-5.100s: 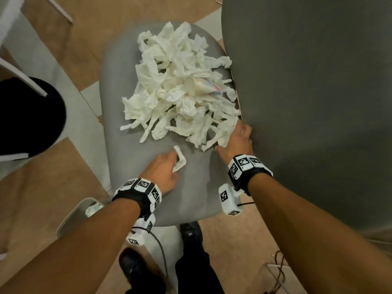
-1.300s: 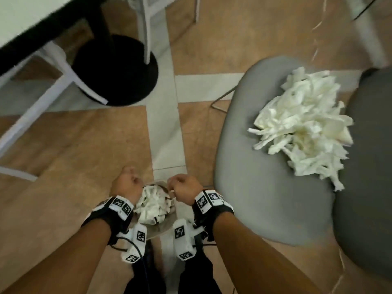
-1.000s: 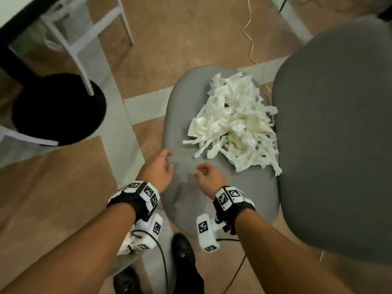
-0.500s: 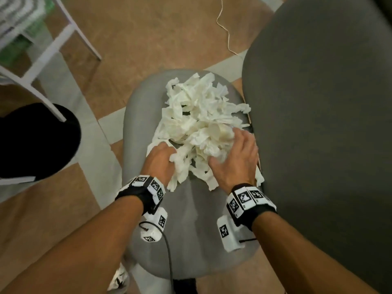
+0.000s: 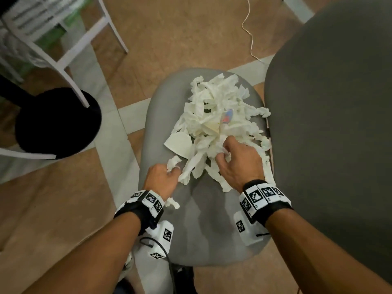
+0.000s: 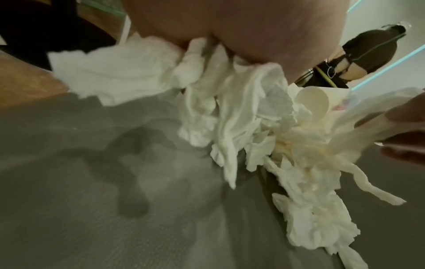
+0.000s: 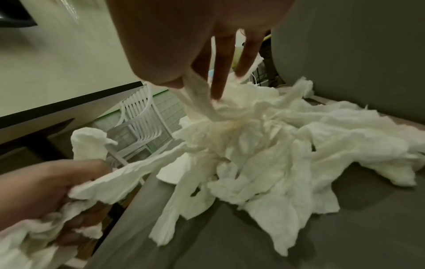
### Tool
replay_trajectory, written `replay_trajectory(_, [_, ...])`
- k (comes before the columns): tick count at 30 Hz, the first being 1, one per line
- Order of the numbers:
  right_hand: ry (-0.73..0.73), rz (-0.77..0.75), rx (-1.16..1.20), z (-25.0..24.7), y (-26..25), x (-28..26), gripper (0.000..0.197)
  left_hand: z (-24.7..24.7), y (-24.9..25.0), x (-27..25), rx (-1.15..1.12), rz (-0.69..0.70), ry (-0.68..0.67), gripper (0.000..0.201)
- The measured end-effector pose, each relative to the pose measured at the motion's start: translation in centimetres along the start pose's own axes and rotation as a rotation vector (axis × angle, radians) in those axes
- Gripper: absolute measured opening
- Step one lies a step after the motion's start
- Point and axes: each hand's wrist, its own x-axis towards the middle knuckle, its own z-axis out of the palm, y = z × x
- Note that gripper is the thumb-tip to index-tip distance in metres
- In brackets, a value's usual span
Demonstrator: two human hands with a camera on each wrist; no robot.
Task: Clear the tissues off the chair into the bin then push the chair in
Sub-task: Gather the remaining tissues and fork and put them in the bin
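Observation:
A heap of torn white tissues (image 5: pixel 220 115) lies on the grey chair seat (image 5: pixel 203 225), against the chair back (image 5: pixel 331 128). My left hand (image 5: pixel 171 172) grips a bunch of tissue strips (image 6: pixel 202 76) at the heap's near left edge. My right hand (image 5: pixel 222 152) has its fingers (image 7: pixel 218 76) dug into the near middle of the heap, pinching a twisted clump (image 7: pixel 207 105). In the right wrist view the left hand (image 7: pixel 46 191) holds strips low on the left. The bin is mostly hidden under my left forearm.
A flat white paper piece (image 5: pixel 179 143) and a small red-blue scrap (image 5: pixel 227 117) sit in the heap. A black round table base (image 5: pixel 57 124) and white chair legs (image 5: pixel 70 58) stand to the left. A cable (image 5: pixel 251 28) runs on the floor beyond.
After dropping a bunch in the bin, both hands returned to the heap. Since half a second ago they have closed on tissues and drawn back, spreading the heap and baring the flat paper piece.

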Motion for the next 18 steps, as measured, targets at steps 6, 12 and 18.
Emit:
replay_trajectory(6, [-0.255, -0.11, 0.267, 1.9, -5.7, -3.7, 0.026, -3.2, -3.0, -1.8, -0.068, -0.055, -0.023, 0.003])
replay_trajectory(12, [-0.453, -0.34, 0.318, 6.0, -12.0, -7.6, 0.023, -6.2, -8.8, -3.8, -0.081, 0.002, -0.168, 0.031])
replay_trajectory(18, [-0.749, -0.511, 0.339, 9.6, -17.3, -10.6, 0.019, -9.0, -12.0, -6.4, -0.494, -0.353, -0.307, 0.032])
